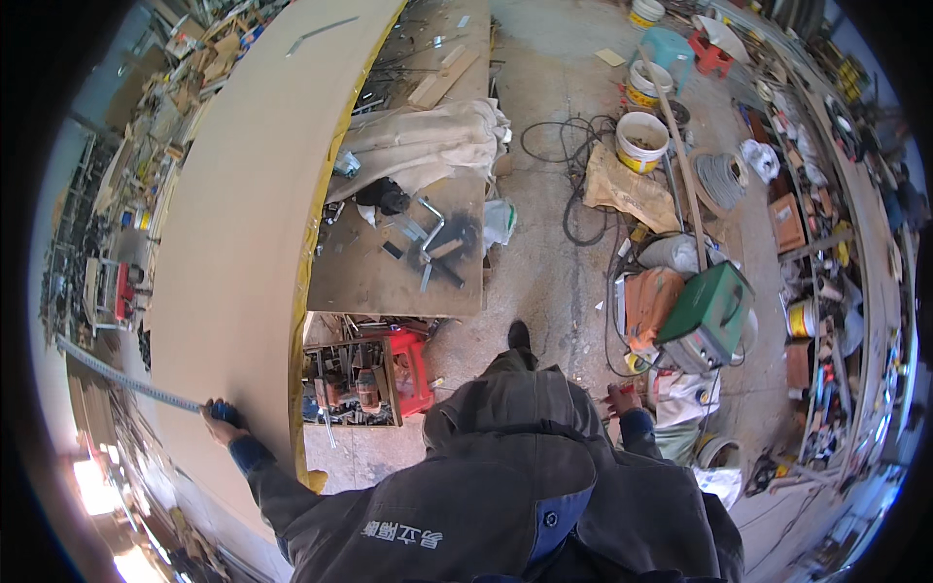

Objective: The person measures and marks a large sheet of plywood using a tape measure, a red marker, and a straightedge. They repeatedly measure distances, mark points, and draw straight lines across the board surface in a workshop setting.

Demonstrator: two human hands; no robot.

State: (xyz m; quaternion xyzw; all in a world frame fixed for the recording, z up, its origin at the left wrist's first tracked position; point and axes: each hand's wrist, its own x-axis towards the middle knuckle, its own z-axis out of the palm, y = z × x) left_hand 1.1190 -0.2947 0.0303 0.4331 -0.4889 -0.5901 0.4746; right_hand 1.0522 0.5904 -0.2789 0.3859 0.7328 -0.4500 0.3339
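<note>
My left hand (225, 428) is closed around a dark blue tape measure (224, 411) at the left part of a long beige board (228, 194). The tape's blade (131, 382) runs out leftward past the board's far side. A yellow covering (309, 243) hangs along the board's right edge. Far up on the board lies a thin metal square (321, 35). My right hand (623, 399) hangs low at my right side, away from the board, fingers curled. A small red bit shows at its fingers, too small to name.
Right of the board stands a lower table (398, 277) with cloth, a bent metal crank and scraps. Below it are a toolbox (350, 384) and a red stool (413, 374). On the floor at right are a green machine (709, 311), buckets (641, 141), cables and a sack (632, 189).
</note>
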